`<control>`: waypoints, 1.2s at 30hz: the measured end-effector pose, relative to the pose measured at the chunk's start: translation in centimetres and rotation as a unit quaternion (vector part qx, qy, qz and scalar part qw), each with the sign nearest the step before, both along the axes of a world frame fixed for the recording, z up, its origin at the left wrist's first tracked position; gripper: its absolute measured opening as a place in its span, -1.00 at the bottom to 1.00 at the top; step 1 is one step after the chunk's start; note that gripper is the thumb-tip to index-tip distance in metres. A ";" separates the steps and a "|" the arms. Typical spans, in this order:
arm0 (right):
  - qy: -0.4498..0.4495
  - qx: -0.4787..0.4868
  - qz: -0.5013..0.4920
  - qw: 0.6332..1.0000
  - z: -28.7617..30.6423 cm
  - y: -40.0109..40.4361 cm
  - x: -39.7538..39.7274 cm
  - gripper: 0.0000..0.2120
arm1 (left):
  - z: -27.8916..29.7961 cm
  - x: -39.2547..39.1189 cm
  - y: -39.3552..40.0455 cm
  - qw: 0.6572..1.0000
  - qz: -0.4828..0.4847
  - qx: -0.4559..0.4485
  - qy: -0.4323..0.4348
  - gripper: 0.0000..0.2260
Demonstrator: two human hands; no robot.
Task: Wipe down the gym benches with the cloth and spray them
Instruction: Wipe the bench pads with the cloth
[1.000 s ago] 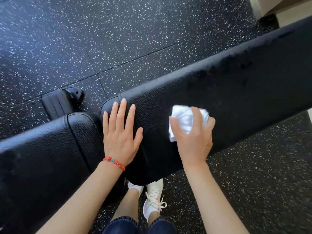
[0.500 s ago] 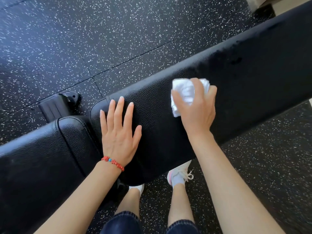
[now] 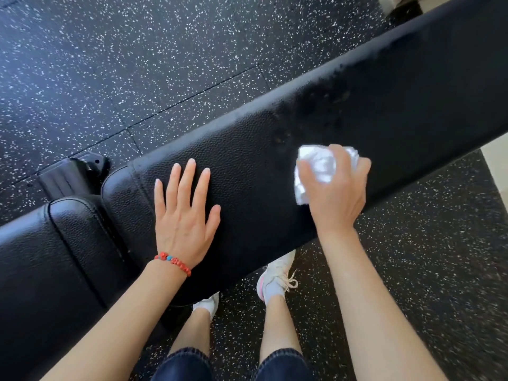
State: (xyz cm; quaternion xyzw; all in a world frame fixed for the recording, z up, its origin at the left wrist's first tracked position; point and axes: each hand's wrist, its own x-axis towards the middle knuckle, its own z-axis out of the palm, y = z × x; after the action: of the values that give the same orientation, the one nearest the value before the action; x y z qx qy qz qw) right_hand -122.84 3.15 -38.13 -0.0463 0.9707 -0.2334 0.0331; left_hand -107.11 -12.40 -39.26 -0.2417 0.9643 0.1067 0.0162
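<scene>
Right now the right hand (image 3: 334,193) grips the crumpled white cloth (image 3: 316,169) against the long black textured vinyl bench pad (image 3: 247,149), while the left hand (image 3: 182,213) lies flat, fingers straight; best to sweep overlapping strokes toward the darker wet-looking patch (image 3: 316,111)

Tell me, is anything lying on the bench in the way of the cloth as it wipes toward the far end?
Nothing visible does. The right hand grips the white cloth on the long bench pad, and beyond it lie only wet-looking spots. The left hand rests flat on the pad on the other side.
</scene>
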 end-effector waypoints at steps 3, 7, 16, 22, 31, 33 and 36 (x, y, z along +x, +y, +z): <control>-0.013 -0.010 0.009 1.000 0.1 0.1 1.6 -0.47 | 0.2 -0.9 0.5 1.000 0.023 0.013 0.006 -0.50; 0.000 -0.017 0.170 0.985 0.6 1.4 6.4 -0.49 | 0.6 -3.7 2.1 0.999 0.019 0.023 0.023 -0.50; -0.002 0.013 -0.052 0.999 -0.4 4.7 -4.3 -0.44 | -0.4 -6.4 3.2 1.000 0.016 0.000 0.000 -0.50; 0.008 -0.023 0.200 0.980 0.3 2.1 0.6 -0.48 | -0.6 -6.3 3.2 1.000 0.020 -0.009 0.006 -0.49; 0.019 -0.004 0.015 1.000 -0.3 1.6 -7.9 -0.46 | -0.7 -6.3 3.2 1.000 0.022 -0.018 0.006 -0.49; 0.020 -0.021 0.113 0.993 -0.2 0.2 -4.4 -0.47 | -0.8 -6.3 3.1 0.999 0.028 -0.015 0.010 -0.50; 0.012 -0.035 0.238 0.971 0.0 -0.8 -1.7 -0.51 | -0.9 -6.1 3.1 0.998 0.046 -0.010 0.033 -0.52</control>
State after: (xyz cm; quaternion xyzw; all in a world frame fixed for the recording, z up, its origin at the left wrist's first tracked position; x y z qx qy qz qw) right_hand -124.52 2.32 -38.12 -0.2798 0.9234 -0.2519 0.0746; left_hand -113.20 -9.26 -40.16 -0.2821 0.9533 0.1052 -0.0229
